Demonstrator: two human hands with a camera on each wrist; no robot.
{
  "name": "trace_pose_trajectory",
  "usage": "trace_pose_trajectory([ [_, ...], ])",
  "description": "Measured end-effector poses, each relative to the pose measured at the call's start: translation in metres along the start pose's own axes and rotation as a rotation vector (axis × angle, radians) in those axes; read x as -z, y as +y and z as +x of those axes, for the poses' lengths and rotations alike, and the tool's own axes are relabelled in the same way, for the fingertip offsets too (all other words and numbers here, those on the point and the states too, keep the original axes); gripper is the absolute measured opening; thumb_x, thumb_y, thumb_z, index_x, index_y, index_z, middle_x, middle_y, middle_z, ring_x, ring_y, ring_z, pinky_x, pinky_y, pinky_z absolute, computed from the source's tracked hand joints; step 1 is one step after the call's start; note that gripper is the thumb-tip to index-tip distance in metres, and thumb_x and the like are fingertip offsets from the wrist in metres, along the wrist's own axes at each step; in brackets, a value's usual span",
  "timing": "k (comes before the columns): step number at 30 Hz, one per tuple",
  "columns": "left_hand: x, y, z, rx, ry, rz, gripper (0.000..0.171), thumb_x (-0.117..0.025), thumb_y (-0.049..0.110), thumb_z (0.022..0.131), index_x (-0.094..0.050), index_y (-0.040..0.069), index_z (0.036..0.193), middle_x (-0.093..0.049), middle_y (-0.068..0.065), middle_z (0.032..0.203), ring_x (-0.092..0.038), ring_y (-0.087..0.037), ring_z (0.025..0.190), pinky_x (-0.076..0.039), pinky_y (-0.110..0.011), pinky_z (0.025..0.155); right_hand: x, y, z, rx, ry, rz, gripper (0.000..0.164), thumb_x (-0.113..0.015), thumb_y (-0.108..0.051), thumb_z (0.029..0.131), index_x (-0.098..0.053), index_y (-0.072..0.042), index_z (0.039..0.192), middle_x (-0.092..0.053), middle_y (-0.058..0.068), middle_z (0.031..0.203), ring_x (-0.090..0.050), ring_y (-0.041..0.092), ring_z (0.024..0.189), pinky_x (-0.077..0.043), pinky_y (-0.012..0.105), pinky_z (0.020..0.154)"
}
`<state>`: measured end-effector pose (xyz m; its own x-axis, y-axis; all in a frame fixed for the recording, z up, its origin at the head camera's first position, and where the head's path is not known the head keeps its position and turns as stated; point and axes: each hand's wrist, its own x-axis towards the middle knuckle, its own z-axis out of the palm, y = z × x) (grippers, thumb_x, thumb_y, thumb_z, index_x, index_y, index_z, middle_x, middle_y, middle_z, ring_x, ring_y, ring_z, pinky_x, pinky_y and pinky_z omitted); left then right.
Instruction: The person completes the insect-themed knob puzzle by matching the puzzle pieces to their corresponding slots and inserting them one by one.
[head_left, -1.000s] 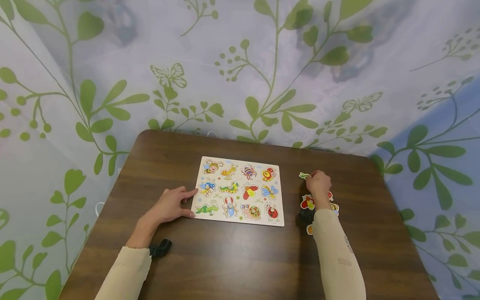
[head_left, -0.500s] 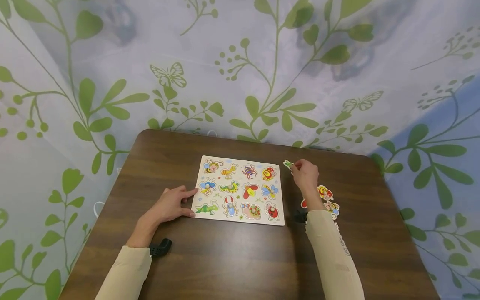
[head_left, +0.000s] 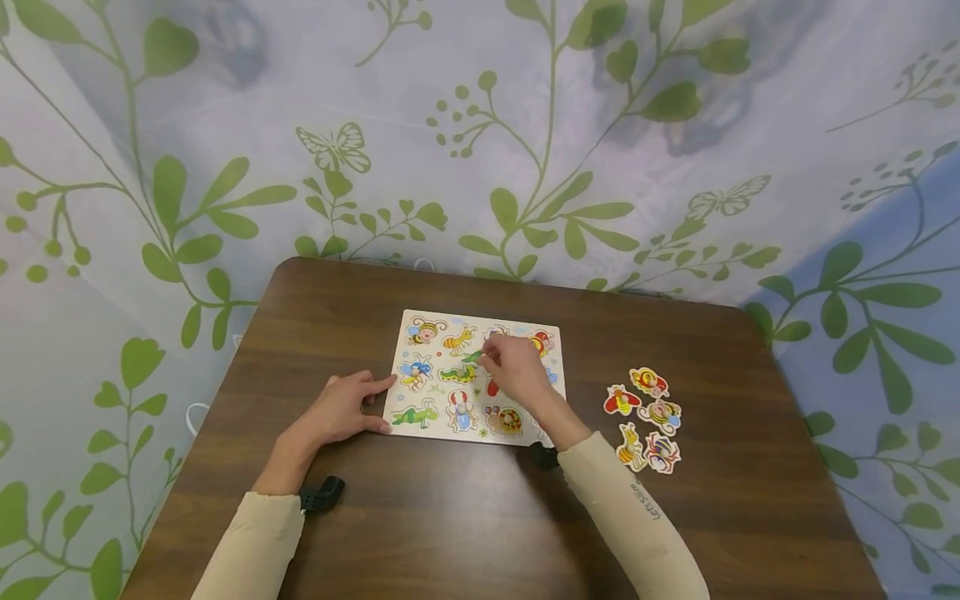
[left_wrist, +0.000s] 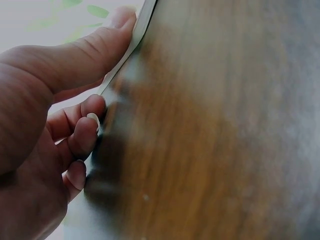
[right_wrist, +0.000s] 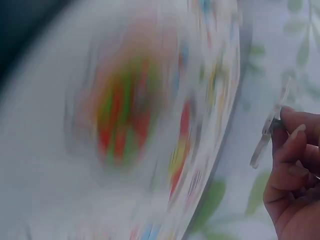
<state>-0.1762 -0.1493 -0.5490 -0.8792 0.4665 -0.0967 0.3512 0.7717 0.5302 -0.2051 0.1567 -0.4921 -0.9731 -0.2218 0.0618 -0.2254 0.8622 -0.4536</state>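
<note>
A pale wooden peg puzzle board (head_left: 487,323) printed with colourful insects lies on the table. At its left side my left hand (head_left: 341,408) rests with thumb and index finger apart, both touching the edge near the front corner. In the left wrist view the thumb (left_wrist: 107,42) lies along the board's edge, the other fingers bent beneath it. Over the middle of the board, my right hand (head_left: 517,367) pinches a green puzzle piece (head_left: 472,357), just above the caterpillar picture (head_left: 457,375). Seen edge-on in the right wrist view, this thin piece (right_wrist: 258,150) is held by its knob.
Several loose insect puzzle pieces lie in a cluster right of the board, among them a red-winged one (head_left: 622,400), a bee (head_left: 661,416) and a spider (head_left: 662,452). The brown table (head_left: 450,517) meets a leaf-patterned curtain (head_left: 420,167) at the back.
My right hand has carried the green piece leftward from beside the loose pieces to over the board, uncovering the cluster. The left hand has stayed at the board's edge.
</note>
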Motion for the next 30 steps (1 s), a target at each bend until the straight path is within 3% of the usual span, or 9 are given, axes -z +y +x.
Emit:
trace_pose_trajectory([
  [6,0.002,-0.001,0.001,0.000,0.005,0.008,0.083,-0.083,0.046,0.071,-0.050,0.023,0.143,-0.045,0.001,0.079,-0.037,-0.012,0.063,-0.020,-0.035,0.073,-0.023,-0.047,-0.012,0.155,-0.120,-0.033,0.013,-0.071,-0.026,0.089,-0.071,-0.013,0.092,-0.069,-0.002,0.079,-0.058,0.007,0.067,-0.046,0.023,0.064],
  [13,0.000,-0.002,0.000,-0.024,0.027,0.013,0.084,-0.083,0.049,0.068,-0.052,0.023,0.142,-0.045,0.002,0.079,-0.036,-0.011,0.061,-0.021,-0.035,0.072,-0.052,-0.072,-0.019,0.220,-0.243,-0.094,0.016,-0.071,-0.030,0.089,-0.071,-0.014,0.092,-0.065,-0.006,0.074,-0.052,0.006,0.065,-0.043,0.021,0.064],
  [19,-0.004,-0.003,0.000,-0.024,0.038,0.004,0.084,-0.083,0.050,0.068,-0.052,0.024,0.142,-0.044,0.003,0.077,-0.036,-0.011,0.061,-0.020,-0.034,0.071,-0.069,-0.079,-0.021,0.205,-0.279,-0.127,0.015,-0.071,-0.030,0.089,-0.069,-0.015,0.087,-0.064,-0.007,0.072,-0.054,0.006,0.065,-0.043,0.021,0.061],
  [30,-0.002,-0.002,0.000,-0.020,0.030,0.005,0.085,-0.083,0.050,0.068,-0.052,0.022,0.142,-0.044,0.003,0.077,-0.036,-0.011,0.061,-0.020,-0.035,0.072,-0.075,-0.083,-0.021,0.164,-0.272,-0.183,0.013,-0.070,-0.026,0.090,-0.068,-0.014,0.084,-0.061,-0.005,0.071,-0.050,0.009,0.062,-0.041,0.023,0.058],
])
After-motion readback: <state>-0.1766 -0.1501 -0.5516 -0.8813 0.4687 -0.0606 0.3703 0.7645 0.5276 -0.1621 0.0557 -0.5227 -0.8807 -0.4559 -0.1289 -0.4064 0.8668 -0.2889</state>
